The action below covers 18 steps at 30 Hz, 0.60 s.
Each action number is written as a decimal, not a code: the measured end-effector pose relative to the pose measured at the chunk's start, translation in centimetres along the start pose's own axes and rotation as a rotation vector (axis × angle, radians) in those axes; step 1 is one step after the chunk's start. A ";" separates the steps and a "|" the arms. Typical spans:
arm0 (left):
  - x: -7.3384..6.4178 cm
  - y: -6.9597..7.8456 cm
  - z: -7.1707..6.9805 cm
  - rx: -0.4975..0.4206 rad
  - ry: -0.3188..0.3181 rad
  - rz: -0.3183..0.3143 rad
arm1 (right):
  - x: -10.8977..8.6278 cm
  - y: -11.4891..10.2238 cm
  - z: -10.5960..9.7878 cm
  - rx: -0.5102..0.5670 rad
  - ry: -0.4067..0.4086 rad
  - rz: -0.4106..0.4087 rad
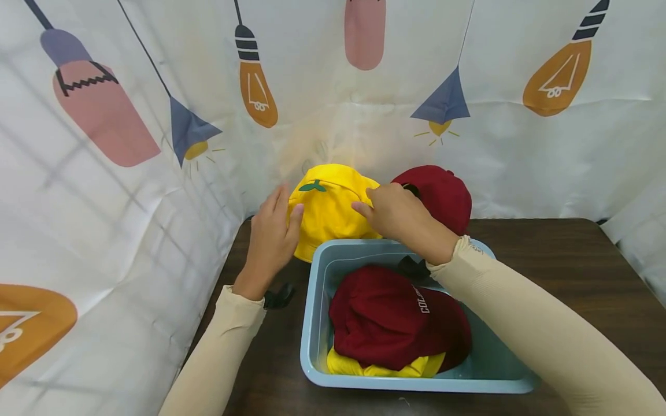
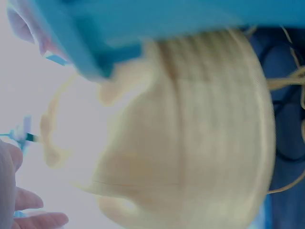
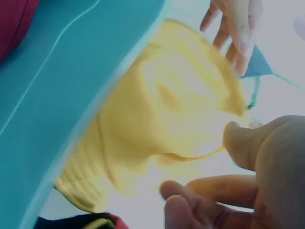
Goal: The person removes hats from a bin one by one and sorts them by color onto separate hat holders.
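Yellow hat [image 1: 333,216] sits just behind the blue bin [image 1: 489,385] — I see left hand [image 1: 273,234] and right hand [image 1: 406,218] either side, fingers loose, neither gripping. Already in: maroon cap [image 1: 372,323] over yellow fabric [image 1: 346,364]. Not in — this hat, second maroon cap [image 1: 442,193].

Red cap [image 1: 372,318] – "COL", white letters [image 1: 422,300], rest unreadable

The sleeved left arm [image 1: 221,346] stretched forward, its left hand [image 1: 270,234] raised with fingers extended and the thumb held apart. The sleeved right arm [image 1: 541,323] slanted inward from the other side; the right hand [image 1: 403,214] had bent fingers [image 3: 224,188], with a gap between thumb and fingertips. The hands stood apart.
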State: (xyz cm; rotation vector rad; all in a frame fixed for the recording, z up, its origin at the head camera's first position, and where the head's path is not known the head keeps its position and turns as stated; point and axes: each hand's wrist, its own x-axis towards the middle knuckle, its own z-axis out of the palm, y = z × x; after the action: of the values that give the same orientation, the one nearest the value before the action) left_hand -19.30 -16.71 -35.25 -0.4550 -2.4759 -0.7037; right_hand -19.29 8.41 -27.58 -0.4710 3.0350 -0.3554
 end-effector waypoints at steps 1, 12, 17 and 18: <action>-0.3 0.4 -0.4 -0.011 0.019 0.003 | -0.5 0.0 -0.2 -0.005 0.024 -0.019; -4.8 3.2 -2.6 -0.305 -0.165 -0.026 | -6.6 2.2 0.6 0.044 0.056 -0.286; -7.0 3.8 -2.2 -0.368 -0.274 -0.051 | -7.7 2.6 2.4 0.025 -0.016 -0.393; -7.4 3.9 -2.0 -0.384 -0.295 -0.059 | -7.7 2.5 2.9 0.018 -0.027 -0.410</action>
State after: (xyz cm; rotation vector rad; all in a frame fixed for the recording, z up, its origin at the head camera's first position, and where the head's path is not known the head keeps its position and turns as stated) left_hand -10.85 -16.00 -36.44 -0.6698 -2.6351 -1.2237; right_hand -12.43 12.48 -30.88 -1.0892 2.8876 -0.3867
